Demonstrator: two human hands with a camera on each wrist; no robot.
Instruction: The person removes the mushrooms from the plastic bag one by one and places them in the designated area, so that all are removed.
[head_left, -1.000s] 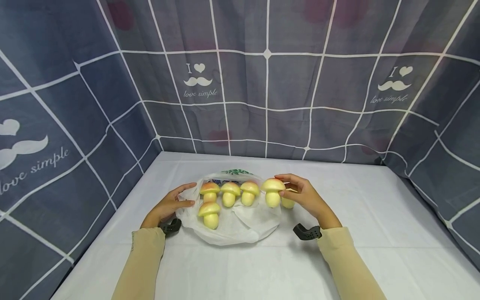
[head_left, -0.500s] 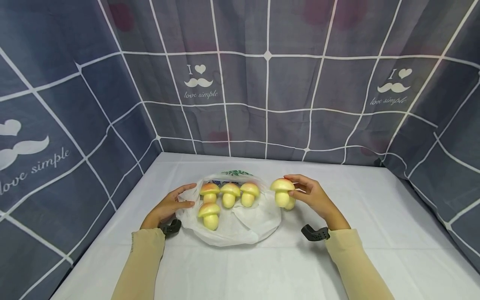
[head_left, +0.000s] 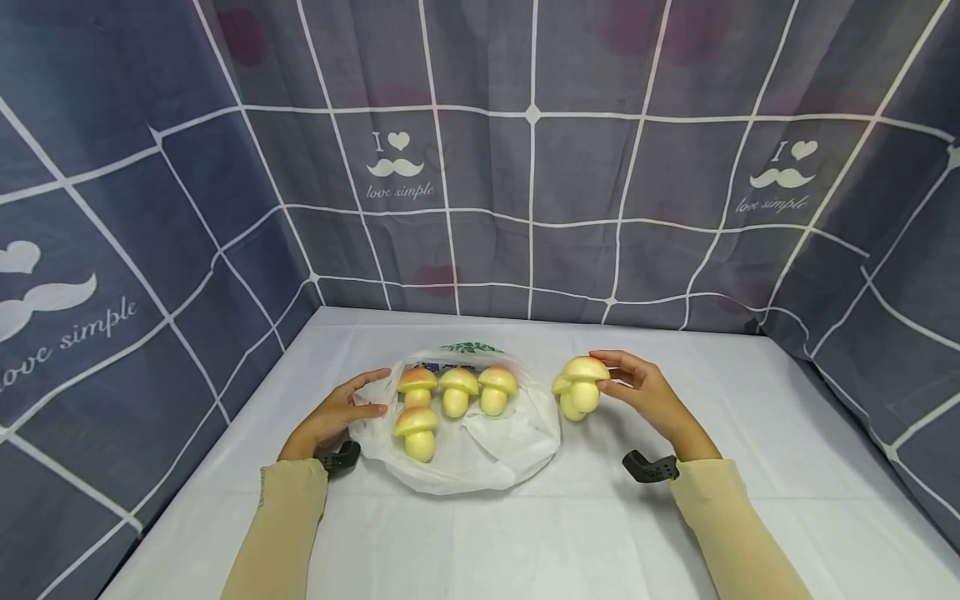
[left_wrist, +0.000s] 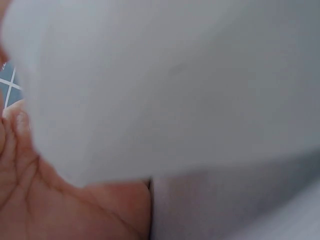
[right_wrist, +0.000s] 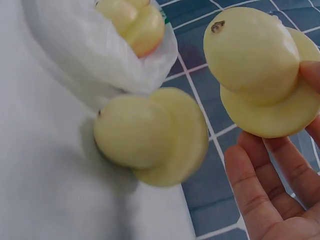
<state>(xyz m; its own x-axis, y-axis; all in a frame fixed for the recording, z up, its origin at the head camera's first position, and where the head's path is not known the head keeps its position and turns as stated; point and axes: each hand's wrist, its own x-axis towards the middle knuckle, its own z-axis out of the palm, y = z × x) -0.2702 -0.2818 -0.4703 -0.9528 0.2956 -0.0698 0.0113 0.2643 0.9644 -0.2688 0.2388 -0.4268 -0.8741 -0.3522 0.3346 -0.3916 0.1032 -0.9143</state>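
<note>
My right hand (head_left: 651, 402) pinches a yellow toy mushroom (head_left: 585, 385) with a reddish cap top between thumb and fingers, to the right of the bag. Just behind it in the right wrist view, a second toy mushroom (right_wrist: 132, 131) stands on the table, partly covered by the held one in the head view. My left hand (head_left: 336, 414) holds the left edge of a white plastic bag (head_left: 487, 467), thumb and fingers spread at its mouth. Several toy mushrooms (head_left: 456, 392) lie in the bag's mouth. In the left wrist view the bag (left_wrist: 175, 100) hides most of the fingers.
A white cloth covers the table (head_left: 465, 550). Dark checked curtains (head_left: 577, 167) rise along the back and both sides. A black wrist strap part (head_left: 649, 467) juts out under the right wrist, and another (head_left: 341, 458) under the left.
My right hand has moved to the right with the held mushroom, away from the bag and across in front of the mushroom on the table. The left hand has stayed at the bag.
</note>
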